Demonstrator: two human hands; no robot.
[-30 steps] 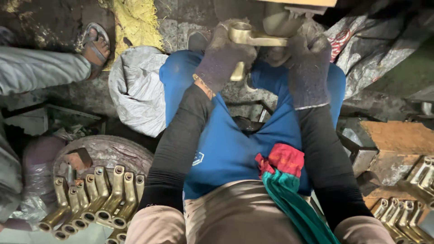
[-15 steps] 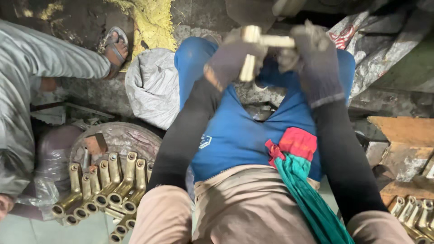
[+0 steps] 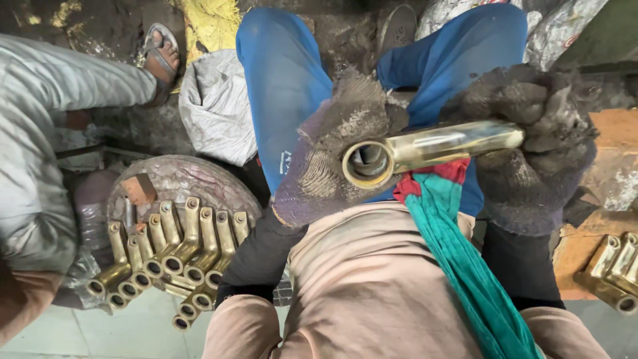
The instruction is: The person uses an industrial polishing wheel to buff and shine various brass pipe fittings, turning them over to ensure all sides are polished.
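A worker in grimy gloves holds a brass fitting [image 3: 425, 147] up close to the head camera, its round open end facing the lens. The left hand [image 3: 339, 149] cups that open end from behind, fingers [image 3: 312, 179] wrapped about it; the right hand [image 3: 531, 133] is clenched on the far end of the tube, fingers [image 3: 512, 103] curled tight over the metal. Just below the fingers hangs a red and green cloth [image 3: 465, 266], draped over the worker's lap.

Down and to the left of the left-hand fingers, a round sack-covered heap [image 3: 179, 179] carries a row of similar brass castings [image 3: 173, 252], lying side by side with open ends toward the floor. More castings [image 3: 615, 272] rest on an orange surface below the right-hand fingers. A grey sack [image 3: 216, 106] sits above the heap, and another person's sandalled foot [image 3: 159, 60] shows further left.

Half a second earlier the fitting was held farther out over the knees; now it has been drawn in close and fills the middle of the view, and the view has dipped lower.
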